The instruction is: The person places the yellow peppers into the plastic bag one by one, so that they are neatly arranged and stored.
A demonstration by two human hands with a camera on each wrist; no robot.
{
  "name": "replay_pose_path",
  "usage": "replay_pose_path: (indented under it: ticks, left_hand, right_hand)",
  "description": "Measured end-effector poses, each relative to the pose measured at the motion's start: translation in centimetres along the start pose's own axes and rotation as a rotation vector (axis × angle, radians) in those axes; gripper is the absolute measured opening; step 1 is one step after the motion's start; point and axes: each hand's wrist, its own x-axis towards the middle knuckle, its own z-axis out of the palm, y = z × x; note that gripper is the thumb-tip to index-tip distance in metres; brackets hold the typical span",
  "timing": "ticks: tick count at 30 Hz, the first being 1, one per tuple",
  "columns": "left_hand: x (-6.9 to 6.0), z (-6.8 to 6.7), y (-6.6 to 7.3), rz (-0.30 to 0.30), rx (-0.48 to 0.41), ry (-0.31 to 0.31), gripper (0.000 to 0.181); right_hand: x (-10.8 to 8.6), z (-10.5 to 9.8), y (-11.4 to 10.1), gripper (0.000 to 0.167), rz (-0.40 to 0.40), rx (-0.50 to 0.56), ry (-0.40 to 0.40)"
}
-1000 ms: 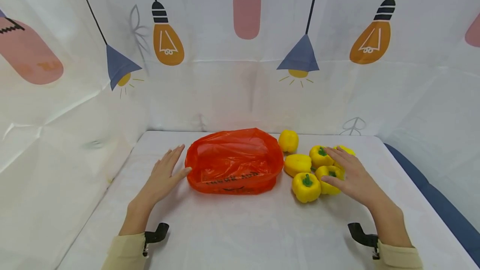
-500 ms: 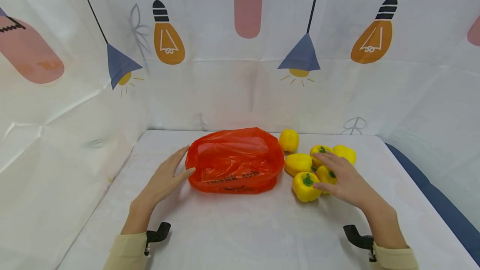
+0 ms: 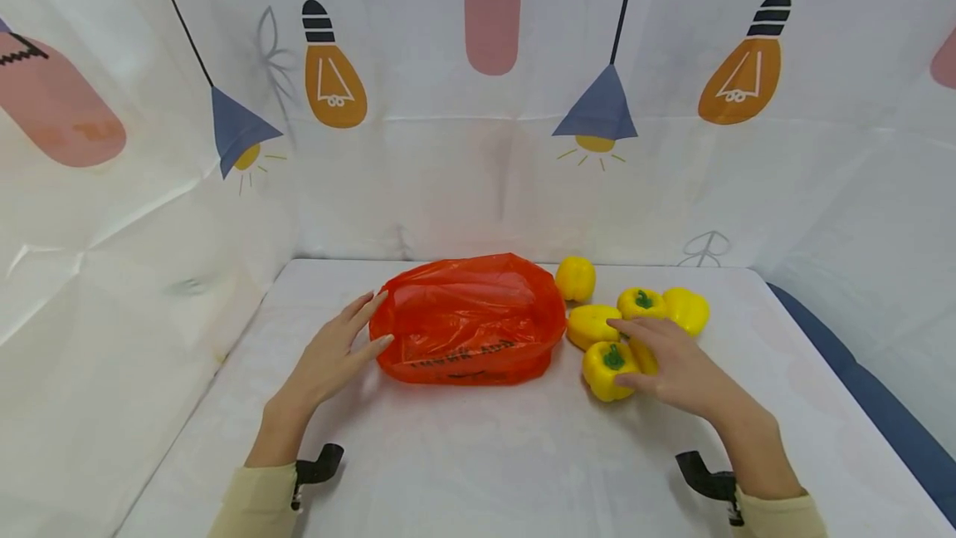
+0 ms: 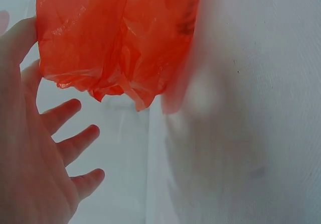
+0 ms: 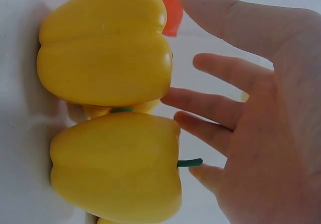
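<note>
A red plastic bag (image 3: pixel 466 318) with its mouth spread wide sits at the middle back of the table. Beside its left edge is my left hand (image 3: pixel 324 364), fingers loosely extended; in the left wrist view the thumb and forefinger lie at the rim of the bag (image 4: pixel 110 33), and contact is hard to tell. My right hand (image 3: pixel 675 368) hovers over the yellow bell peppers, fingers spread and holding nothing. The front pepper (image 3: pixel 607 376) lies under its thumb. In the right wrist view two peppers, one with a green stem (image 5: pixel 189 162), are close to the fingertips. One pepper is partly hidden by the hand.
Several yellow bell peppers cluster right of the bag, including a rear one (image 3: pixel 575 279), one on its side (image 3: pixel 592 326) and one at far right (image 3: pixel 687 311). A white cloth covers the table (image 3: pixel 485 463). A printed curtain (image 3: pixel 448 181) hangs behind.
My right hand has moved left and slightly down across the peppers, uncovering the far right one. The left hand has shifted slightly right, closer to the bag. The bag and peppers stay put.
</note>
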Motion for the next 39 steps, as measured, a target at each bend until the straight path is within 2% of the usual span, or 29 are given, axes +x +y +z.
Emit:
replay_pose_path:
  ticks: [10, 19, 26, 35, 39]
  left_hand:
    - [-0.2, 0.2, 0.2, -0.044, -0.001, -0.012, 0.081]
    - [-0.2, 0.6, 0.3, -0.085, -0.041, -0.035, 0.085]
    - [-0.2, 0.4, 0.9, -0.111, -0.054, -0.058, 0.088]
    - [-0.1, 0.1, 1.5, -0.066, -0.031, -0.061, 0.078]
    - [0.0, 0.2, 1.7, -0.088, -0.031, -0.068, 0.083]
  right_hand:
    - [0.2, 0.8, -0.3, 0.062, -0.020, -0.044, -0.015]
    - [0.4, 1.1, -0.5, 0.063, -0.015, -0.080, -0.022]
    - [0.6, 1.6, -0.9, 0.063, -0.016, -0.110, -0.031]
    - [0.7, 1.9, -1.4, 0.066, -0.047, -0.142, -0.026]
    - [0.7, 1.9, -1.2, 0.067, -0.045, -0.117, -0.035]
